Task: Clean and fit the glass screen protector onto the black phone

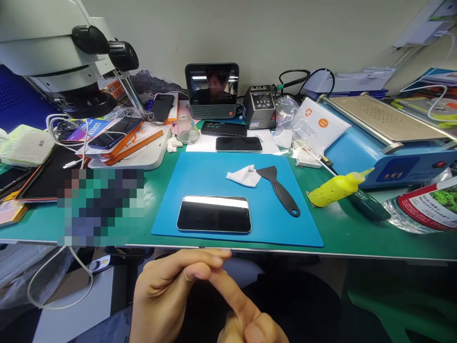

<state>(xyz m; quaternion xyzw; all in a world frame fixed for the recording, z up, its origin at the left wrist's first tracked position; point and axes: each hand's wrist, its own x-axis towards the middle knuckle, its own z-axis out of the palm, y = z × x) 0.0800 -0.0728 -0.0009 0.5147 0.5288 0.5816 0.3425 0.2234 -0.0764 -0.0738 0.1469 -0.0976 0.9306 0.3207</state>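
My left hand (166,288) is in front of the table's edge, its thumb and fingers closed about the tip of my right index finger. My right hand (252,321) points that finger up and to the left, while its other fingers and thumb are curled in; no object shows in either hand. Just beyond my hands, a smartphone (214,215) lies face up on a blue mat (167,205), its dark screen reflecting a bright band. Behind it on the mat are a crumpled white wipe (244,176) and a black scraper (280,190).
Two dark phones lie behind the mat, before a smart display (213,90) and a soldering station (259,107). At right are a yellow squeeze bottle (333,189) and a blue heating machine (389,152). A microscope (67,57) overhangs the left; a white cable (91,281) loops below the edge.
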